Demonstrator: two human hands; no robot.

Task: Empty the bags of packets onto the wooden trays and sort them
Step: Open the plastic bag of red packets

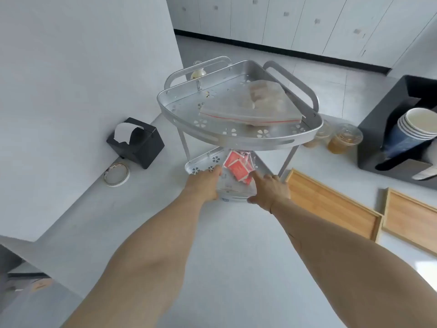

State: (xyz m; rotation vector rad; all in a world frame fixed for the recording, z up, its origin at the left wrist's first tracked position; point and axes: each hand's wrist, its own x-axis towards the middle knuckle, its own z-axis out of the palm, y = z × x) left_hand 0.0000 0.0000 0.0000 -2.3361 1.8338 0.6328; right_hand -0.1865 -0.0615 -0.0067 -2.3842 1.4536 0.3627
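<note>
At frame centre, a brushed, pierced metal rack point(238, 136) is gleaming dully. Clear glossy plastic bags point(250, 107) are lying on its shelves. At lower right, matt, smooth-grained wooden trays point(331, 207) are resting on a matt grey counter point(224, 245).

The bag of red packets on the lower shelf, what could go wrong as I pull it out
The upper shelf overhangs the bag of red packets, so lifting too early may snag it or knock your left hand or right hand. The bag's seal state is unclear; tilting could spill packets. The wooden trays sit off to the right, so the carry crosses open counter.
</note>
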